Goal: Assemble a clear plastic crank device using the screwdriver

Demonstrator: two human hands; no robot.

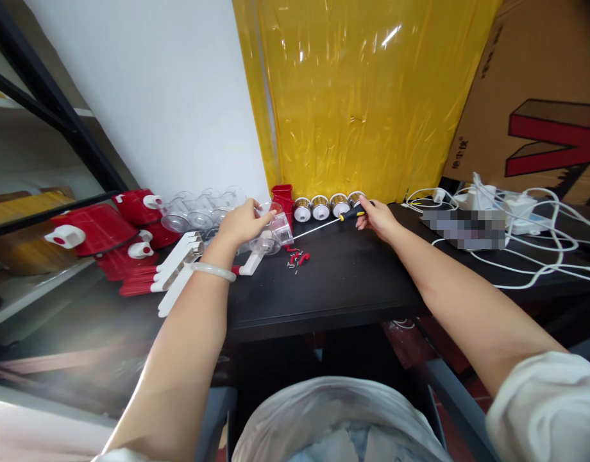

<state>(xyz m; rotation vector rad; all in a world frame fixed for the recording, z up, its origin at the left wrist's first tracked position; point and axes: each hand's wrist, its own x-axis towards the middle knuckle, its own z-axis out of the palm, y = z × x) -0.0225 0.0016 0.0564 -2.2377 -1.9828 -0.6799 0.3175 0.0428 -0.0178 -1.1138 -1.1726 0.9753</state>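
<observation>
My left hand (244, 224) is closed on a clear plastic part (279, 228), which it holds just above the black table. In my right hand (376, 218) is a screwdriver (351, 212) with a black and yellow handle. Its thin shaft points left, and its tip is at the right edge of the clear part; whether it touches a screw I cannot tell. Small red pieces (303, 258) and tiny screws (291, 264) lie on the table below the tip. Beyond stands a red plastic part (282, 199), partly hidden by the clear one.
Several clear round parts (199, 221) and white-and-red handles (177, 263) lie at left, by red housings (95, 224). Several patterned cylinders (320, 207) line the table's back. White cables (555, 237) and a blurred flat object (463, 228) are at right on the black table (353, 289).
</observation>
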